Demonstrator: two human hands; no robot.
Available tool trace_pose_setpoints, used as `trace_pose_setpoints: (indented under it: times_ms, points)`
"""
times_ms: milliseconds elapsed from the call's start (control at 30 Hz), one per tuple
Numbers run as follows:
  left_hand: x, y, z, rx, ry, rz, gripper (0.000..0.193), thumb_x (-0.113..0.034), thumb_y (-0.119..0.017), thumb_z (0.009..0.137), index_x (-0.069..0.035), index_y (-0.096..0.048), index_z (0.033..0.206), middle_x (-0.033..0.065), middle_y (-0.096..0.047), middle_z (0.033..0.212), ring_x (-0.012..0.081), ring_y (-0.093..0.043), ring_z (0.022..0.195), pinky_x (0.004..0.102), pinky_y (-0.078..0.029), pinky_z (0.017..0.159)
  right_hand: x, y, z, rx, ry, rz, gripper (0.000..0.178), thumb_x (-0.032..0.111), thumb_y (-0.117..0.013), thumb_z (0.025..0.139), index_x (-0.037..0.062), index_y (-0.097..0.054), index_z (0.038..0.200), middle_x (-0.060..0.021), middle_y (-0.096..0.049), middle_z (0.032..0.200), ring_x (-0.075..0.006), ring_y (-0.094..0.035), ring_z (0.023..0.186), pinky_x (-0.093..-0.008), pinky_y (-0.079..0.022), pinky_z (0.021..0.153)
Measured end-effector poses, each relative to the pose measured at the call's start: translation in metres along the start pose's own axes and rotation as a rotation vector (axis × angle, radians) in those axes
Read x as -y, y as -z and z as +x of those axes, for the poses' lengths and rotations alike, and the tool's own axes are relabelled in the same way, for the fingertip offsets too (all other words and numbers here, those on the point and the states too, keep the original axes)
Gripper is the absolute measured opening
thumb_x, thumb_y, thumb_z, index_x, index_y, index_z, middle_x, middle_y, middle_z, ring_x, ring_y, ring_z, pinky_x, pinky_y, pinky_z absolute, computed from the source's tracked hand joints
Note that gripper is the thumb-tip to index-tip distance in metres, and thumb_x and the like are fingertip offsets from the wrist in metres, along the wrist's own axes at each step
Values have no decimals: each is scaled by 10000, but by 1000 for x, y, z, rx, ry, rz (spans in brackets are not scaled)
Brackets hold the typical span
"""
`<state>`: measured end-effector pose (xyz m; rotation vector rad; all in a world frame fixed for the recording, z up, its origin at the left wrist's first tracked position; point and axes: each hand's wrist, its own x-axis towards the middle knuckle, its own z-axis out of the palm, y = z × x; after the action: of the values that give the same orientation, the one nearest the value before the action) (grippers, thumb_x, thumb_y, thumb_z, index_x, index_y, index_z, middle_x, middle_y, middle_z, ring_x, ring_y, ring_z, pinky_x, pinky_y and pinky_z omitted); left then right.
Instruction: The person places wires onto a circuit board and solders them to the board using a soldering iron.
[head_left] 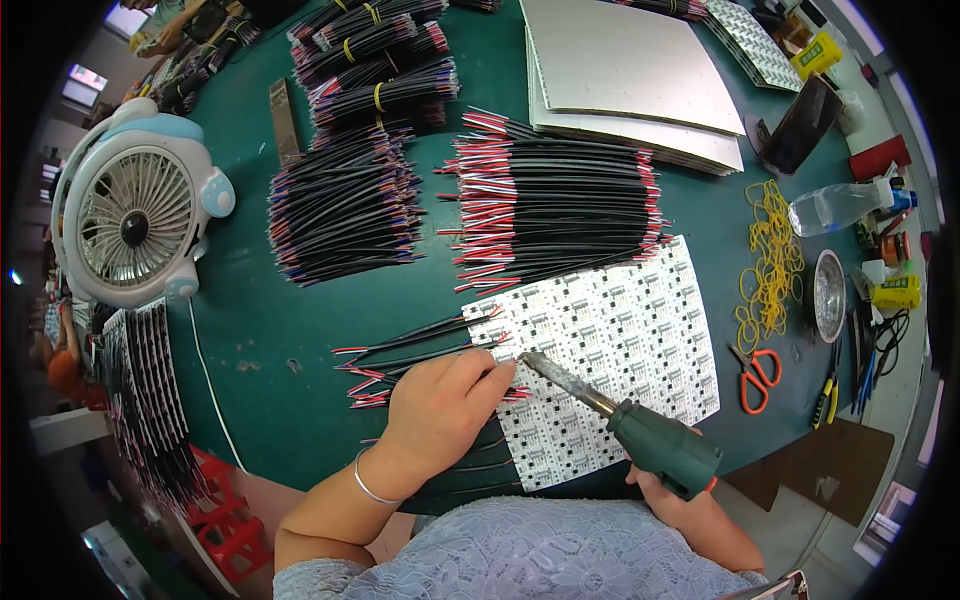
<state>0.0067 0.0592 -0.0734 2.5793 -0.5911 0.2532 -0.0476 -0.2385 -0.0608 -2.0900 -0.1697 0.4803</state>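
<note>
My right hand (680, 506) is wrapped round the dark green body of a soldering gun (660, 447). Its metal tip reaches up and left to the left part of a white circuit board panel (610, 340), right by my left fingertips. My left hand (440, 405) is closed in a pinch at the panel's left edge, on what looks like a thin cable, though the fingers hide most of it. Black cables (410, 337) with stripped red and white ends stick out leftward from that edge, above and below my left hand.
Behind the panel lie a wide pile of black cables (580, 200) and another pile (345, 205). Cable bundles (385, 98) and grey-white sheets (630, 60) are farther back. A fan (135, 225) stands left; yellow rubber bands (770, 265), scissors (755, 380) and a metal bowl (828, 297) lie right.
</note>
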Motion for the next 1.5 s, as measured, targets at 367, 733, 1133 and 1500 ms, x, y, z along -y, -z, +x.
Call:
trace_pose_setpoints:
  times_ms: [367, 733, 1133, 1500]
  points:
    - [1, -1, 0, -5, -4, 1, 219, -76, -665, 713, -83, -694, 930, 42, -613, 823, 196, -608, 664, 307, -480, 540, -1, 0, -1, -114, -64, 736, 597, 228, -628, 884, -24, -395, 1373, -236, -566, 1236, -223, -650, 776, -327, -552, 655]
    - [1, 0, -1, -7, -4, -62, 219, -52, -668, 700, -78, -701, 916, 45, -630, 816, 204, -612, 665, 311, -487, 545, 2, 1, 0, -107, -40, 669, 498, 240, -629, 877, -25, -497, 1277, -183, -616, 1153, -189, -649, 745, -316, -551, 648]
    - [1, 0, -1, 15, 2, -39, 234, -38, -668, 697, -71, -694, 927, 45, -612, 825, 205, -601, 666, 318, -474, 537, 0, 3, -6, 2, -50, 119, 294, 74, -723, 707, 65, -684, 999, -103, -684, 1017, -308, -638, 959, -401, -493, 876]
    - [0, 0, 0, 20, 11, -37, 233, -36, -665, 694, -79, -690, 922, 33, -604, 817, 195, -592, 646, 310, -467, 522, -6, 8, 4, 88, 189, -32, 324, 221, -601, 879, -31, -601, 1082, -129, -634, 961, -171, -620, 622, -299, -516, 578]
